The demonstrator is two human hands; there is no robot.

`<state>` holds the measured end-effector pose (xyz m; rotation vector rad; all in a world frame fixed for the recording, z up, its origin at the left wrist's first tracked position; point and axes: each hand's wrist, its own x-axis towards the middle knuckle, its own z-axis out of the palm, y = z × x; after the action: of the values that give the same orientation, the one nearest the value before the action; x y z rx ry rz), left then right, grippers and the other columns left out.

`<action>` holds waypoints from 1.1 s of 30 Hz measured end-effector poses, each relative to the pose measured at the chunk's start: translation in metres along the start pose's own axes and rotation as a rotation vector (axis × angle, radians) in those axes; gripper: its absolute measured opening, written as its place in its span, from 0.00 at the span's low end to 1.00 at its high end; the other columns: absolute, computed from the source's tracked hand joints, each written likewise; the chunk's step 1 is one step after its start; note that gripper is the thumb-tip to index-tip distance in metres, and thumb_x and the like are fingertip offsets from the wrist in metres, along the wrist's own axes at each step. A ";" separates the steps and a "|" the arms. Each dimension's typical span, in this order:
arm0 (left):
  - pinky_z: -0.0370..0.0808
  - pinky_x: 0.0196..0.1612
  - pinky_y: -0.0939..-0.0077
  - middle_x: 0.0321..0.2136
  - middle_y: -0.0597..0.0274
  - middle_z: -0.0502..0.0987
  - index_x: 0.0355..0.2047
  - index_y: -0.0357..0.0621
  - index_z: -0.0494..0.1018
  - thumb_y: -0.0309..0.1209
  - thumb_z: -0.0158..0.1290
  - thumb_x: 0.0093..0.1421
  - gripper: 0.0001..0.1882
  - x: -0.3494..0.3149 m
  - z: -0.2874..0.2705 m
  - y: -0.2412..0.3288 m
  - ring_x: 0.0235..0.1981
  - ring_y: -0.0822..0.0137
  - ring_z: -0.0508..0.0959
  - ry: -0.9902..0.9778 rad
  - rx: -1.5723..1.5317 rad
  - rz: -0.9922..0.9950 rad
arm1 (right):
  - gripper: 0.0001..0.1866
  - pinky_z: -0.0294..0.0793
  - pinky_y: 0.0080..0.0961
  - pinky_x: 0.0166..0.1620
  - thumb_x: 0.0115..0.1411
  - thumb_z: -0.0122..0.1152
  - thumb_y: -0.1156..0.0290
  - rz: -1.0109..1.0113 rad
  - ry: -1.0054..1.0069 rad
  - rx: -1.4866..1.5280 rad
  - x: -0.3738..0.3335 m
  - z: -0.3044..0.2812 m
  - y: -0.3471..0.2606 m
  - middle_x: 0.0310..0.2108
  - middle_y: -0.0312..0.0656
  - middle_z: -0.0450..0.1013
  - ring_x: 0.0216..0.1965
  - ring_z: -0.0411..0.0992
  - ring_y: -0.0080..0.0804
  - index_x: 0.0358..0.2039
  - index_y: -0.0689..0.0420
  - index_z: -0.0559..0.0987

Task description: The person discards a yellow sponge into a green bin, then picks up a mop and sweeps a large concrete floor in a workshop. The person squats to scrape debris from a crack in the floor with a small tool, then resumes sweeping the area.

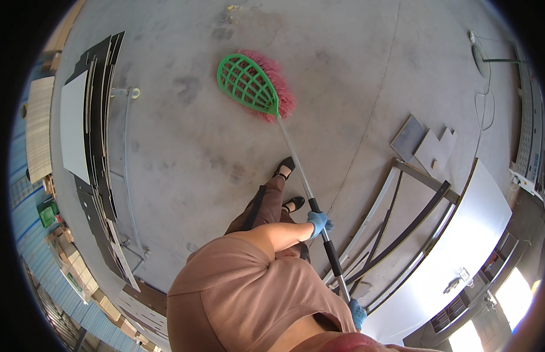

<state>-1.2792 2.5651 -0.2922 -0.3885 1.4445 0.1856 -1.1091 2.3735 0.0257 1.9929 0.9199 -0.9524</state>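
A long-handled mop rests on the grey floor in front of me, with a green lattice head and pink fringe spread around it. Its silver pole, with black sleeves, slants from the head down toward my right side. My left hand, in a blue glove, is closed round the pole just below the upper black sleeve. Close to the pole's near end is my right hand, also blue-gloved. It appears wrapped round the pole, though its fingers are partly hidden.
Stacked dark and white boards stand along the left, beside a metal rail. To the right lean metal frame bars and a large white panel. Flat board pieces lie on the floor there. A cable trails at the far right.
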 end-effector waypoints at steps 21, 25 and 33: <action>0.81 0.19 0.51 0.22 0.48 0.77 0.37 0.37 0.69 0.28 0.48 0.65 0.06 0.041 0.079 0.214 0.19 0.50 0.81 0.069 -0.048 0.195 | 0.27 0.75 0.51 0.42 0.59 0.56 0.43 -0.060 0.065 0.144 0.099 -0.115 -0.134 0.31 0.58 0.79 0.38 0.78 0.60 0.34 0.58 0.79; 0.77 0.23 0.48 0.21 0.52 0.75 0.30 0.42 0.70 0.46 0.42 0.66 0.20 0.065 0.112 0.193 0.19 0.49 0.77 -0.222 -0.073 0.076 | 0.26 0.75 0.51 0.44 0.59 0.56 0.44 -0.017 0.040 0.140 0.101 -0.130 -0.102 0.32 0.61 0.79 0.39 0.78 0.61 0.33 0.59 0.79; 0.77 0.50 0.54 0.50 0.48 0.78 0.53 0.48 0.69 0.46 0.52 0.62 0.23 0.060 0.162 0.274 0.50 0.47 0.79 0.492 0.766 0.261 | 0.27 0.76 0.50 0.44 0.59 0.55 0.45 -0.185 -0.209 0.394 0.193 -0.206 -0.095 0.32 0.61 0.79 0.40 0.78 0.61 0.33 0.60 0.80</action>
<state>-1.2184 2.8712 -0.3794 0.4135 1.9180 -0.2771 -1.0325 2.6448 -0.0704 2.0967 0.8584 -1.5132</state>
